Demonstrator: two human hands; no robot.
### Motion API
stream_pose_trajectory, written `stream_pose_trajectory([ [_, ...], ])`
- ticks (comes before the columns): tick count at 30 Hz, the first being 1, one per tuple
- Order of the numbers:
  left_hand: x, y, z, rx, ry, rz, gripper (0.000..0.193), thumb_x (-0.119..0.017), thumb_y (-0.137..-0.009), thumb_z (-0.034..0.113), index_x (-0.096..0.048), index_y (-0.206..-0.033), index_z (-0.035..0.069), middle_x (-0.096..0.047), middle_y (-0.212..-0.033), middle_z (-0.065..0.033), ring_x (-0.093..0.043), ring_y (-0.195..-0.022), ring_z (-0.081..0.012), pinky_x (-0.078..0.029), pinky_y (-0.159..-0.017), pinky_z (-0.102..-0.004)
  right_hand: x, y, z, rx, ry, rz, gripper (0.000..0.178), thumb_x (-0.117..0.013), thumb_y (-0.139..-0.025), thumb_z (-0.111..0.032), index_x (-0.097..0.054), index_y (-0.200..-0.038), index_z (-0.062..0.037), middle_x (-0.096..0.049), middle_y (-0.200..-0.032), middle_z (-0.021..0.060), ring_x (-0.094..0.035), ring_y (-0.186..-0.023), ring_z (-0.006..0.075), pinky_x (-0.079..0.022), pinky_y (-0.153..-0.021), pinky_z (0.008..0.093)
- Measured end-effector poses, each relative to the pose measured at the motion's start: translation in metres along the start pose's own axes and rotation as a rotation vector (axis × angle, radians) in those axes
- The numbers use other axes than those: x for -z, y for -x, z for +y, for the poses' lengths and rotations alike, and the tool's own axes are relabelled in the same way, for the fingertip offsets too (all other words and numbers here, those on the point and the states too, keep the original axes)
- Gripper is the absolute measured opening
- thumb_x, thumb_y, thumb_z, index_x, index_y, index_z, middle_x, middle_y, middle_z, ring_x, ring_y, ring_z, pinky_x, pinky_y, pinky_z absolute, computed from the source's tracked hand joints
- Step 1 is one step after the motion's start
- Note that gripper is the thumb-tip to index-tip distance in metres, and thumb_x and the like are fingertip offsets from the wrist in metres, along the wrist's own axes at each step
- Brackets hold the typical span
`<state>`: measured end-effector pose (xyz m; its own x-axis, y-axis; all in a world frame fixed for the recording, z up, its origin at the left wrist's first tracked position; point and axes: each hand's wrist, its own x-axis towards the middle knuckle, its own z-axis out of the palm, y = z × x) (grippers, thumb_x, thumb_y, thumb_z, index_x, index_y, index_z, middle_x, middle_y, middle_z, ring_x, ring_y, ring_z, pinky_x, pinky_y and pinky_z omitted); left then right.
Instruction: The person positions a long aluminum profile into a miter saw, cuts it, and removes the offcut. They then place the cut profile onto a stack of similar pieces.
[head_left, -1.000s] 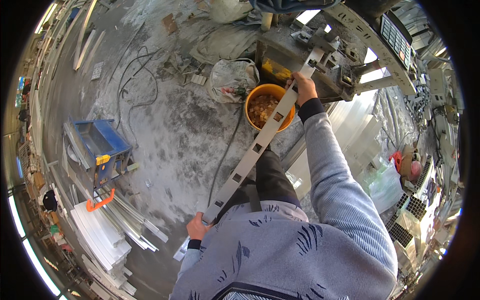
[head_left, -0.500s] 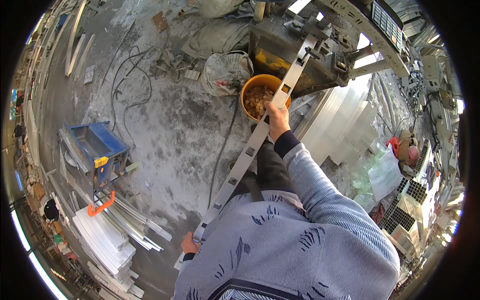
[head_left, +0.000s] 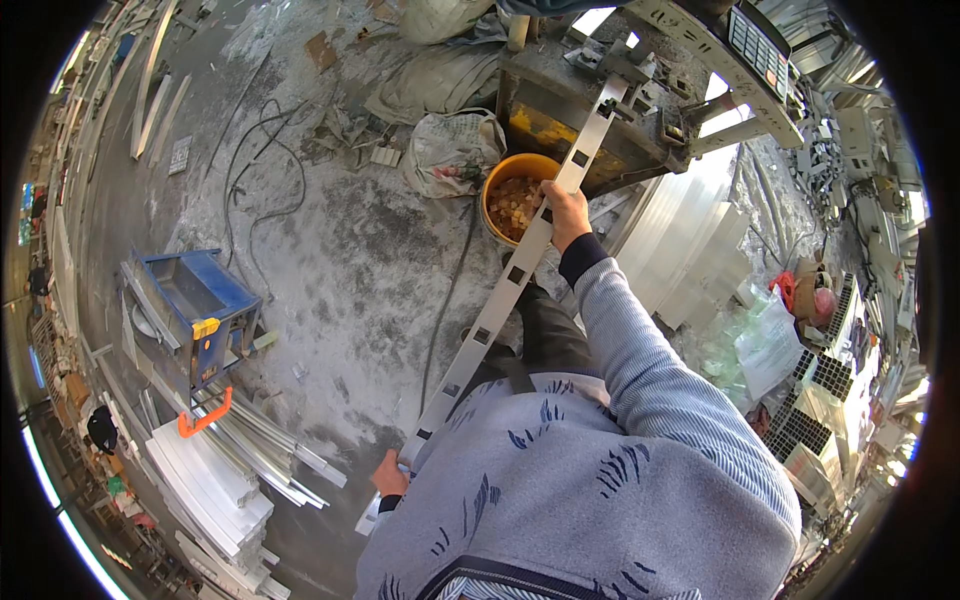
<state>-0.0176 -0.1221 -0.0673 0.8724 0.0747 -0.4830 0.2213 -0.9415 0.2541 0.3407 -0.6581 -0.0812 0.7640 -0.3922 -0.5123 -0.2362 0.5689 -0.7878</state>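
A long silvery metal profile with a row of square cutouts slants across the view. Its far end rests among the metal fittings of a worn bench machine. My right hand is closed around the upper part of the profile, beside an orange bucket holding small brownish pieces. Down by my waist, my left hand grips the profile close to its near end; some of those fingers are hidden.
Flat metal profiles lie at right under the bench, and more profiles are stacked at lower left. A blue metal stand with an orange handle is at left. A black cable crosses the dusty floor near a white sack.
The profile has slid a little toward the machine, away from my body. Both hands have moved forward with it, still gripping.
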Motion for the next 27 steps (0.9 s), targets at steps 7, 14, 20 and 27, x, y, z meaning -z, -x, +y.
stream_pose_trajectory([
  [7, 0.000, -0.010, 0.017, -0.010, -0.009, -0.019, 0.031, -0.076, -0.075, 0.016, -0.060, -0.101, 0.009, -0.067, -0.081, -0.0204, -0.066, -0.077, -0.0440, -0.050, -0.066, -0.0515, 0.007, -0.011, -0.011, -0.011, 0.060, -0.004, 0.024, -0.070, -0.090, -0.022, -0.058, -0.098, -0.0032, -0.062, -0.078, 0.0067, -0.064, -0.064, 0.0202, -0.056, -0.059, 0.0381],
  [14, 0.022, -0.012, 0.044, 0.021, -0.029, -0.108, 0.037, -0.080, -0.070, 0.011, -0.058, -0.101, 0.009, -0.068, -0.084, -0.0202, -0.066, -0.084, -0.0458, -0.050, -0.069, -0.0535, 0.040, -0.018, -0.023, -0.099, 0.054, -0.048, 0.039, -0.070, -0.093, -0.026, -0.055, -0.119, -0.0018, -0.063, -0.101, 0.0088, -0.068, -0.088, 0.0201, -0.062, -0.074, 0.0413],
  [20, 0.027, -0.023, 0.053, 0.017, -0.020, -0.182, 0.033, -0.078, -0.073, 0.012, -0.061, -0.101, 0.009, -0.069, -0.085, -0.0225, -0.066, -0.086, -0.0470, -0.051, -0.071, -0.0542, 0.137, -0.065, -0.086, 0.265, 0.666, 0.258, 0.055, -0.070, -0.087, -0.026, -0.055, -0.133, 0.0020, -0.070, -0.107, 0.0121, -0.070, -0.091, 0.0230, -0.058, -0.079, 0.0361],
  [27, 0.000, -0.039, 0.034, -0.075, 0.143, -0.045, 0.026, -0.065, -0.087, 0.024, -0.066, -0.107, 0.008, -0.070, -0.091, -0.0266, -0.067, -0.089, -0.0468, -0.051, -0.073, -0.0550, 0.187, -0.097, -0.149, 0.445, 1.327, 0.507, 0.062, -0.069, -0.078, -0.025, -0.060, -0.137, -0.0115, -0.074, -0.105, 0.0127, -0.071, -0.098, 0.0316, -0.056, -0.088, 0.0417],
])
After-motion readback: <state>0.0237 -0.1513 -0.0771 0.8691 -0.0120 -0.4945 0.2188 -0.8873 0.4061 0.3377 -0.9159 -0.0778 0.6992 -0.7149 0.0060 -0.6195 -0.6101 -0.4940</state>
